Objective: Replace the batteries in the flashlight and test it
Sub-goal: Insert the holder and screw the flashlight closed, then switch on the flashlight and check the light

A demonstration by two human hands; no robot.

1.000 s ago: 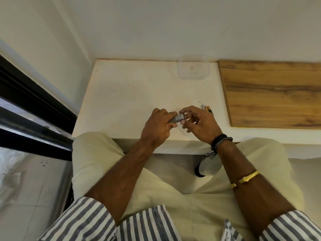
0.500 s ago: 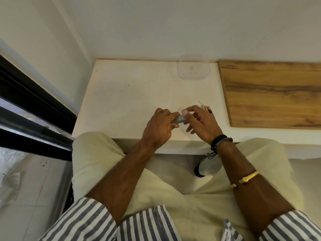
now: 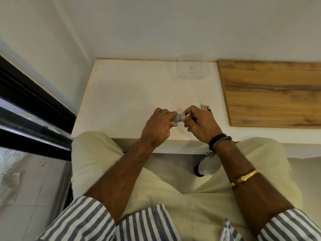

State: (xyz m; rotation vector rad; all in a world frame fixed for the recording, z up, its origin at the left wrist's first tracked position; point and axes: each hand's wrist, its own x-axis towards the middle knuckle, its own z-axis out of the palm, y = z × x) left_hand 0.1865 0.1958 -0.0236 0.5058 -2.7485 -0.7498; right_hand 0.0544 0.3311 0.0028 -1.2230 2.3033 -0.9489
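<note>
A small grey flashlight point(image 3: 176, 118) is held level just above the white table point(image 3: 125, 94), near its front edge. My left hand point(image 3: 159, 126) grips its body with curled fingers. My right hand point(image 3: 199, 122) pinches the flashlight's right end between thumb and fingers, hiding that end. A few batteries point(image 3: 205, 107) lie on the table just behind my right hand, partly covered by it.
A clear plastic container point(image 3: 192, 69) stands at the back of the table against the wall. A wooden board point(image 3: 271, 93) covers the surface to the right. A dark window frame point(image 3: 29, 108) runs along the left. My knees sit under the table's front edge.
My right hand has closed over the flashlight's right end, whose metal ring showed a second ago. Both hands stay in the same place.
</note>
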